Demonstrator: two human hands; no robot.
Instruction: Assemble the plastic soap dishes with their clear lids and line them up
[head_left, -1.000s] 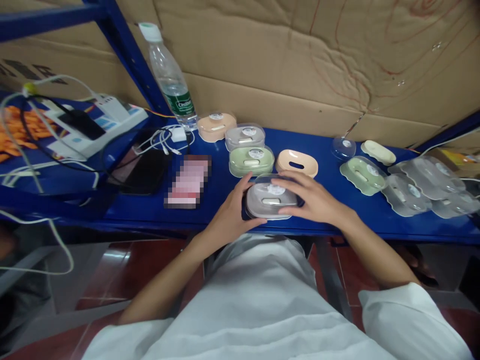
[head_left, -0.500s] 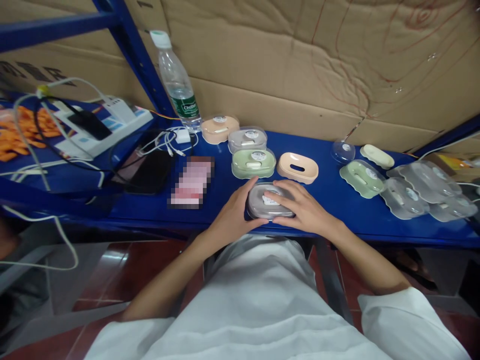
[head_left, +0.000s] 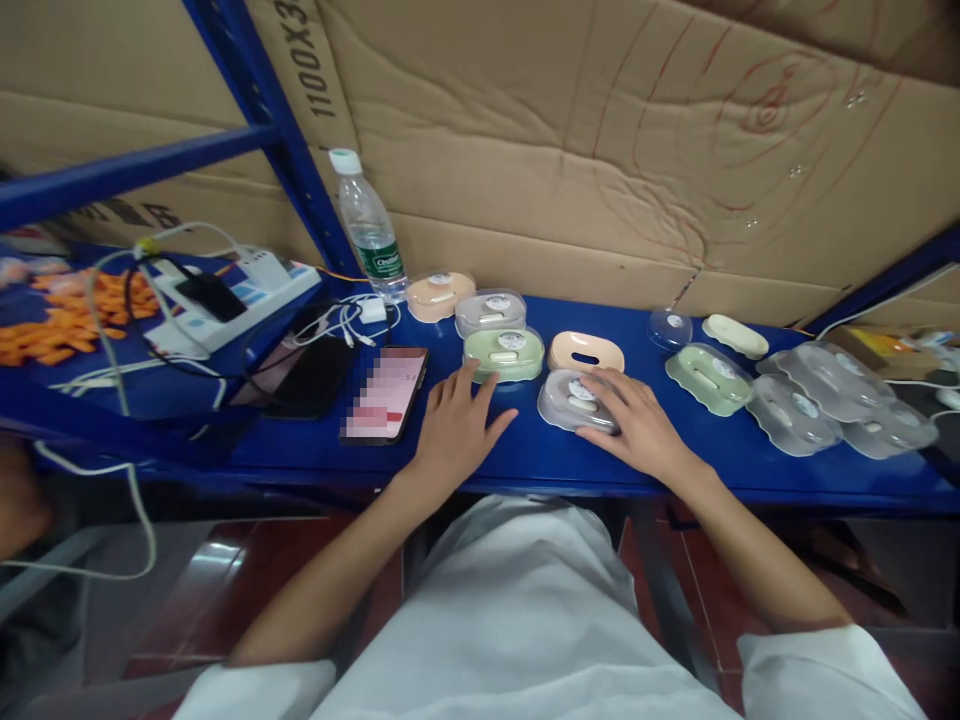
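My right hand (head_left: 637, 425) grips a grey soap box (head_left: 559, 400) with a clear lid, fingers over its top and thumb at its front edge. The box rests on the blue table in front of an orange tray (head_left: 606, 352) with a slot. Open, with fingers spread, my left hand (head_left: 459, 425) hovers just in front of a green soap box (head_left: 480, 352); I cannot tell whether the fingertips touch it. Behind the green box stand another grey soap box (head_left: 469, 315) and an orange one (head_left: 442, 300), both lidded with round stickers.
At right lie a green case (head_left: 705, 378), several grey cases (head_left: 795, 420), a cream piece (head_left: 735, 336) and a clear lid (head_left: 670, 328). At left are a phone (head_left: 386, 390), a water bottle (head_left: 375, 240), cables, a power strip (head_left: 285, 290) and orange pieces (head_left: 67, 310).
Both hands held the grey soap box between them. My left hand has let go and moved left; my right hand has carried the box right, up to the orange tray.
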